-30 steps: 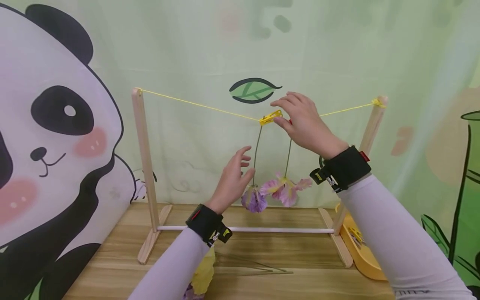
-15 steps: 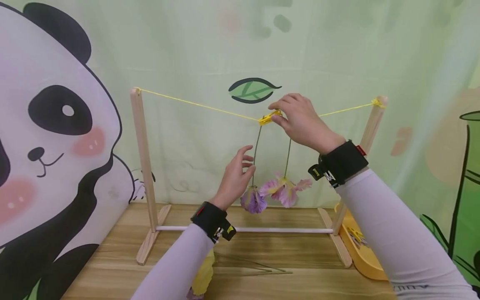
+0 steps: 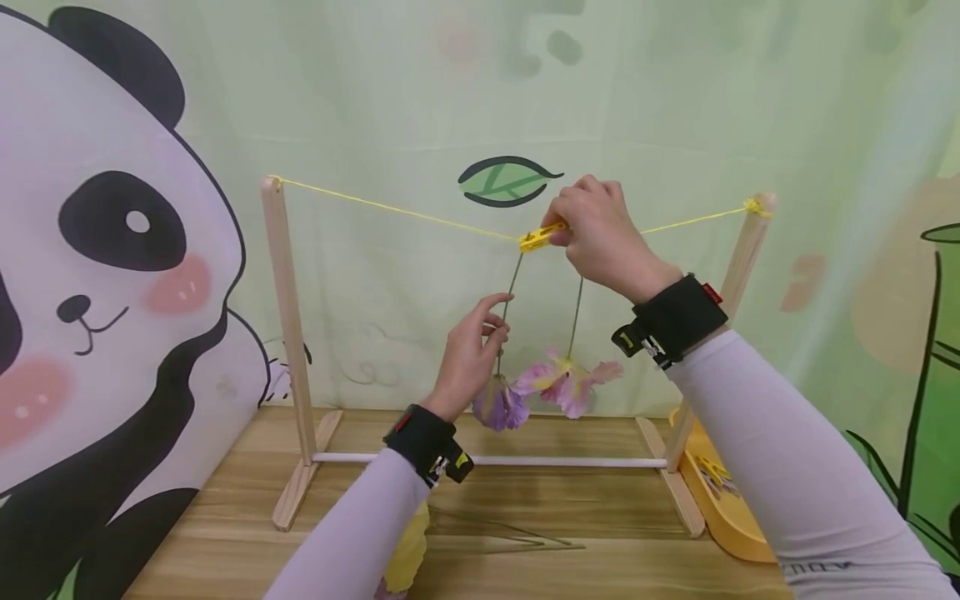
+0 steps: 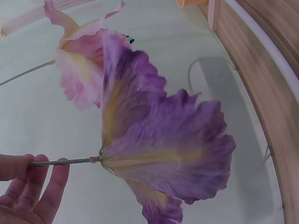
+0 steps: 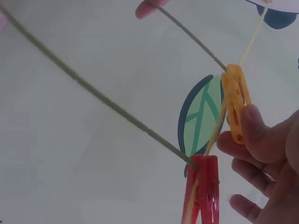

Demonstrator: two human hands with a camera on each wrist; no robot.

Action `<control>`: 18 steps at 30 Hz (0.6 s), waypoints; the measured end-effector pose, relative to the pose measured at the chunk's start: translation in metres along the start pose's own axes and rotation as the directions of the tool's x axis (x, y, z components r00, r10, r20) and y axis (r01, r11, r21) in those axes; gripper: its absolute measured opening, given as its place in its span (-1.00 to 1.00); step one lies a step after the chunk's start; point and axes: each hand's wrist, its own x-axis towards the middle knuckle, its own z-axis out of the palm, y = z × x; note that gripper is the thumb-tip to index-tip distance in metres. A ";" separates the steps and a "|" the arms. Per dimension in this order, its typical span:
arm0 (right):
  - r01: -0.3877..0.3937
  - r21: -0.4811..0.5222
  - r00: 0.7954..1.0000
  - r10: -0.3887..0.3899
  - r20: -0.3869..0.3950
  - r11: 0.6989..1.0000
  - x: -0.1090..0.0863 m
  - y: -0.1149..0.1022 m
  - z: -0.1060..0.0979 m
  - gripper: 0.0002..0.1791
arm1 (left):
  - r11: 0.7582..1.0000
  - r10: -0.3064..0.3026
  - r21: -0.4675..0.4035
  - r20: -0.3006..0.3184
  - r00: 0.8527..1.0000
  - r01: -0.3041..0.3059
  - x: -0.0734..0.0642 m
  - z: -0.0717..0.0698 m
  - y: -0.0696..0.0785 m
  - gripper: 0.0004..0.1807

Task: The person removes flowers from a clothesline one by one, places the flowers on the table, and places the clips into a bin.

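A purple artificial flower (image 3: 501, 408) hangs head down from the yellow cord, its stem top at a yellow clothespin (image 5: 236, 105). My right hand (image 3: 603, 242) pinches this clothespin's outer end between thumb and forefinger. Lower down, my left hand (image 3: 467, 357) holds the green stem (image 4: 60, 162) between thumb and fingers, just above the bloom. Beside it dangles a pink and yellow flower (image 3: 572, 385), its stem clamped to the cord by a red clothespin (image 5: 208, 186). In the head view my right hand hides that red clothespin.
The cord (image 3: 397, 208) runs between two wooden posts (image 3: 288, 325) joined by a white bar (image 3: 562, 461). Loose stems (image 3: 525, 542) and a yellow flower (image 3: 408, 550) lie on the table in front. A yellow tray (image 3: 738, 533) with clothespins stands right.
My right thumb and fingers have come together on the yellow clothespin. My left fingers have taken hold of the purple flower's stem, and the bloom has swung slightly left.
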 end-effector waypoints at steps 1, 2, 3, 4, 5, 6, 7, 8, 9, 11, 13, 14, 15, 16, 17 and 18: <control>0.002 0.004 1.000 -0.002 -0.013 1.000 0.000 0.000 0.000 -0.93 | 1.000 0.006 0.001 -0.003 1.000 -0.006 0.000 0.000 0.000 -0.51; 0.002 0.004 1.000 -0.002 -0.023 1.000 0.000 0.000 0.001 -0.94 | 1.000 0.012 0.004 -0.005 1.000 -0.012 0.000 0.000 0.000 -0.51; 0.001 0.009 0.999 -0.001 -0.032 1.000 0.000 0.000 0.001 -0.95 | 1.000 0.017 0.011 -0.010 1.000 -0.017 0.000 0.000 0.001 -0.52; 0.000 0.011 0.999 0.000 -0.043 1.000 0.000 0.000 0.002 -0.95 | 1.000 0.020 0.020 -0.013 1.000 -0.020 0.000 0.000 0.001 -0.51; -0.001 0.014 0.998 0.002 -0.057 1.000 0.000 0.000 0.002 -0.95 | 0.999 0.022 0.024 -0.016 1.000 -0.021 0.000 0.000 0.001 -0.52; -0.002 0.017 0.997 0.003 -0.071 1.000 -0.001 0.000 0.002 -0.96 | 0.999 0.022 0.028 -0.018 1.000 -0.021 0.000 -0.001 0.001 -0.51; -0.003 0.018 0.996 0.005 -0.087 1.000 -0.001 0.000 0.002 -0.96 | 0.999 0.020 0.029 -0.021 1.000 -0.019 -0.001 -0.001 0.001 -0.51; -0.004 0.020 0.995 0.006 -0.103 1.000 -0.001 0.000 0.002 -0.96 | 0.999 0.016 0.029 -0.023 1.000 -0.016 -0.001 -0.001 0.001 -0.51; -0.006 0.023 0.993 0.008 -0.119 1.000 -0.001 0.001 0.002 -0.96 | 1.000 0.011 0.029 -0.025 1.000 -0.011 -0.002 -0.001 0.000 -0.51; -0.012 0.025 0.989 0.016 -0.145 1.000 -0.001 0.001 0.002 -0.96 | 1.000 0.005 0.022 -0.027 1.000 -0.004 -0.003 -0.003 0.000 -0.51; -0.021 0.028 0.986 0.025 -0.164 0.999 -0.002 0.001 0.001 -0.96 | 1.000 0.002 0.015 -0.029 1.000 -0.001 -0.004 -0.004 -0.001 -0.51; -0.025 0.031 0.984 0.030 -0.174 0.999 -0.001 0.000 0.001 -0.96 | 1.000 0.003 0.014 -0.029 1.000 -0.003 -0.005 -0.005 -0.002 -0.51; -0.029 0.033 0.982 0.035 -0.184 0.999 -0.001 0.000 0.000 -0.96 | 1.000 0.007 0.011 -0.032 0.999 -0.006 -0.006 -0.006 -0.002 -0.51; -0.033 0.037 0.981 0.040 -0.192 0.999 -0.002 0.000 0.000 -0.97 | 1.000 0.010 0.007 -0.033 0.999 -0.010 -0.007 -0.007 -0.003 -0.51; -0.035 0.041 0.979 0.042 -0.200 0.999 -0.002 0.000 -0.001 -0.97 | 1.000 0.012 0.007 -0.035 0.999 -0.011 -0.008 -0.008 -0.003 -0.52; -0.035 0.044 0.977 0.044 -0.207 0.998 -0.003 0.000 -0.001 -0.97 | 1.000 0.015 0.004 -0.038 0.999 -0.015 -0.010 -0.010 -0.003 -0.52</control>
